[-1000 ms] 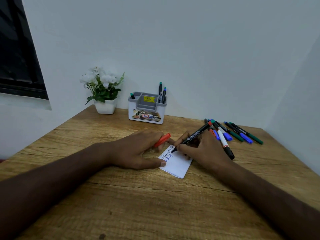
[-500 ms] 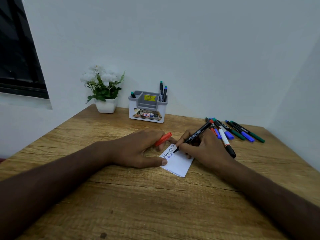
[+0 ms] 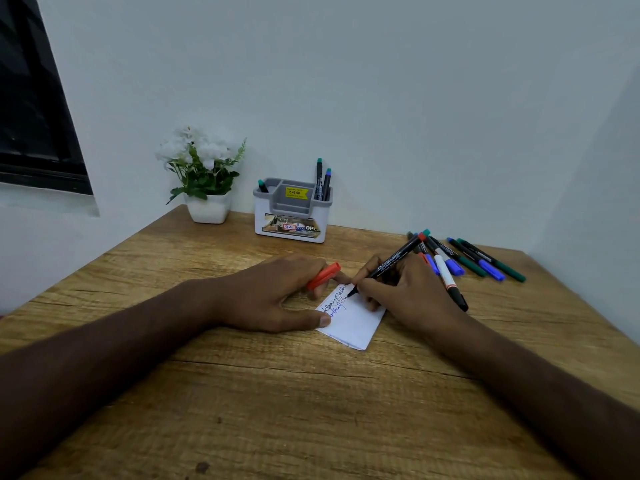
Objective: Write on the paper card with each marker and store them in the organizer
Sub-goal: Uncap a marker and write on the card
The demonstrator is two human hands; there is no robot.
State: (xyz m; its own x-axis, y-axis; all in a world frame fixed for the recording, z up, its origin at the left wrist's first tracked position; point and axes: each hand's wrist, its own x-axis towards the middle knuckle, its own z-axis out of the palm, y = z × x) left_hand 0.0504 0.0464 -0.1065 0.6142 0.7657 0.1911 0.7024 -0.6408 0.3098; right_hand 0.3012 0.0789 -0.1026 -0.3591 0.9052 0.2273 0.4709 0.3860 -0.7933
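Probably a home study corner, wooden desk (image 3: pixel 277 393) set into plain white walls, potted white flowers (image 3: pixel 202 174) and marker organizer (image 3: pixel 292 211) at the far edge, dark window (image 3: pixel 31 98) at left

White paper card (image 3: pixel 356 323) with blue writing, red cap (image 3: pixel 323 275), black marker (image 3: pixel 388 263), wood-grain table (image 3: pixel 277 410).

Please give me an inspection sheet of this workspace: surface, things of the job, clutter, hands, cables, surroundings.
Surface: wooden table, cracked grain, no spills seen.
Job's things: card flat, partly written; marker with its tip on the card; red cap; organizer holding three markers; loose markers lying at the right.
Clutter: potted plant beside the organizer.
Hands: left hand pins the card and holds the red cap; right hand grips the marker.
Cables: nothing seen.
Surroundings: white walls, dark window at the left.
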